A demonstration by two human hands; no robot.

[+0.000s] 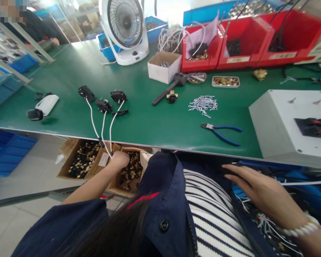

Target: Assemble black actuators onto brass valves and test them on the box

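Note:
My left hand [121,159] is below the table's front edge, over a cardboard box of brass fittings [131,173]; its fingers are hidden. White cables [103,130] run down from several black housings [103,105] on the table and meet beside this hand. Whether it grips them I cannot see. My right hand [259,189] is open by my lap, fingers stretched out with nothing visible in them. Beyond it a white cable [307,183] stretches off to the right. Blue-handled pliers [223,132] lie on the table, near a pile of metal clips [203,104].
A grey box [278,125] stands at the right. Behind are red bins [243,60], a white fan [133,57], a small white carton [163,71] and a black-handled tool [166,91]. Another cardboard box [66,167] of fittings is at lower left. A person's hand [53,41] shows far left.

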